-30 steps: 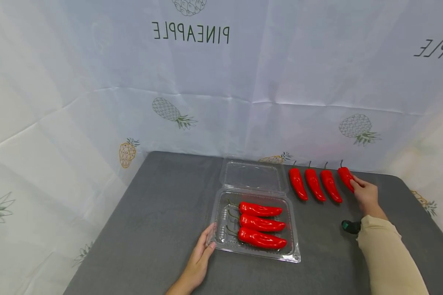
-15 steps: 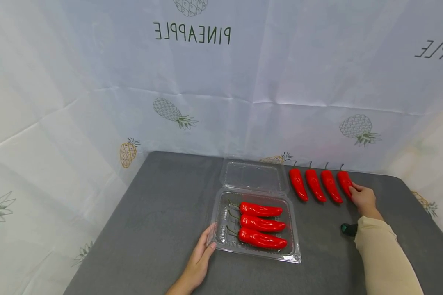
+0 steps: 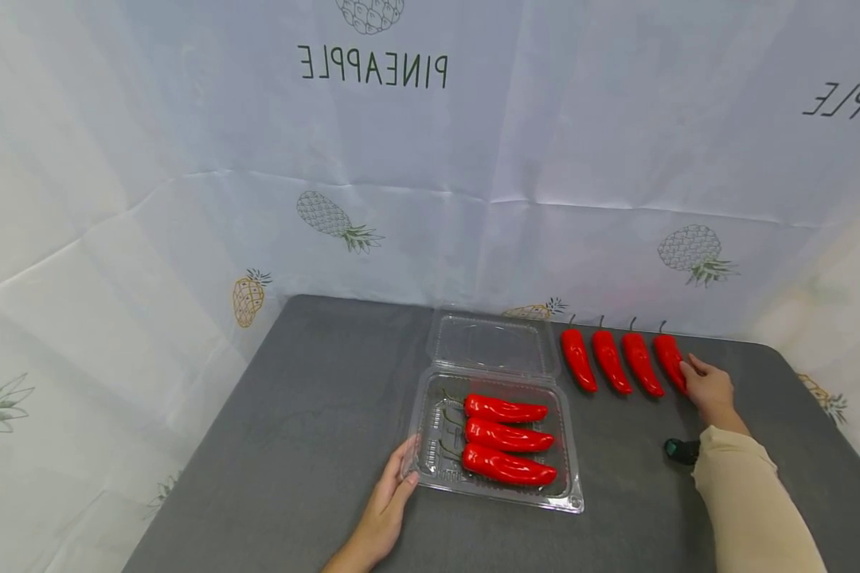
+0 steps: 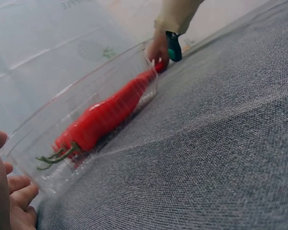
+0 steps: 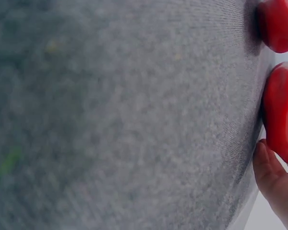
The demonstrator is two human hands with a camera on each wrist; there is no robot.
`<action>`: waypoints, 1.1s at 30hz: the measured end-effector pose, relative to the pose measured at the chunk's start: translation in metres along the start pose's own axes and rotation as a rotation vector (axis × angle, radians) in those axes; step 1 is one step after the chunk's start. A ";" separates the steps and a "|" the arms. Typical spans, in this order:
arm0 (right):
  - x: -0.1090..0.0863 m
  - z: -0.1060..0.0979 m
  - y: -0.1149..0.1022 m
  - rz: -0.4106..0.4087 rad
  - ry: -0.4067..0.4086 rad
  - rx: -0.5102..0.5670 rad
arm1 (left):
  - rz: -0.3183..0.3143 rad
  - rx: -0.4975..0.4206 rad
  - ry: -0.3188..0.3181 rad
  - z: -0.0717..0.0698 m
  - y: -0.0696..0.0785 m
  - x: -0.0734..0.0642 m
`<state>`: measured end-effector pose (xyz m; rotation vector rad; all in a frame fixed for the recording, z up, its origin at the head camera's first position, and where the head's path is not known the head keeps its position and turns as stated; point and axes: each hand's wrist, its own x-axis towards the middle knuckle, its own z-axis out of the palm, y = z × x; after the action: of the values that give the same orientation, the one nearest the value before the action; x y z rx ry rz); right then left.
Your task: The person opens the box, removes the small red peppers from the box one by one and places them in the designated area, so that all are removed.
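On the grey table lies an open clear plastic clamshell container (image 3: 572,477), its lid (image 3: 494,342) folded back. Three red chili peppers (image 3: 505,436) lie side by side in its base, green stems to the left. My left hand (image 3: 383,509) grips the container's near left corner, thumb on the rim. Several more red chili peppers (image 3: 609,362) form a row beyond, stems away from me. At the rightmost chili pepper (image 3: 666,354) is my right hand (image 3: 711,390), its thumb beside the lower end and its forefinger standing off; the right wrist view shows fingertips (image 5: 262,155) close to the pepper.
A dark wrist strap piece (image 3: 681,451) sticks out beside the right sleeve (image 3: 756,493). White cloth (image 3: 588,159) printed with pineapples hangs behind the table's back edge and along the sides.
The rightmost chili pepper has shifted slightly toward me, into line with the row. My right hand drew back with it, and its fingers have since spread a little. The left hand stays put.
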<state>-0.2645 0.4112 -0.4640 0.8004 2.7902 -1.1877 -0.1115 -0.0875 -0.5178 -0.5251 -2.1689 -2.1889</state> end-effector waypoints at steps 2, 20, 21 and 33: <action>-0.001 0.000 0.000 0.003 0.000 0.017 | 0.001 -0.001 -0.001 0.000 0.000 0.000; -0.028 -0.001 -0.043 -0.129 -0.009 0.114 | -0.027 0.002 0.001 0.000 0.002 -0.001; -0.030 -0.001 -0.045 -0.136 -0.007 0.101 | -0.026 0.000 0.001 0.000 0.002 0.000; -0.047 0.006 -0.057 -0.159 -0.074 0.086 | -0.028 -0.025 -0.009 0.000 0.002 0.000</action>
<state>-0.2511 0.3530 -0.4202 0.5352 2.8038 -1.3392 -0.1112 -0.0873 -0.5158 -0.5096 -2.1693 -2.2354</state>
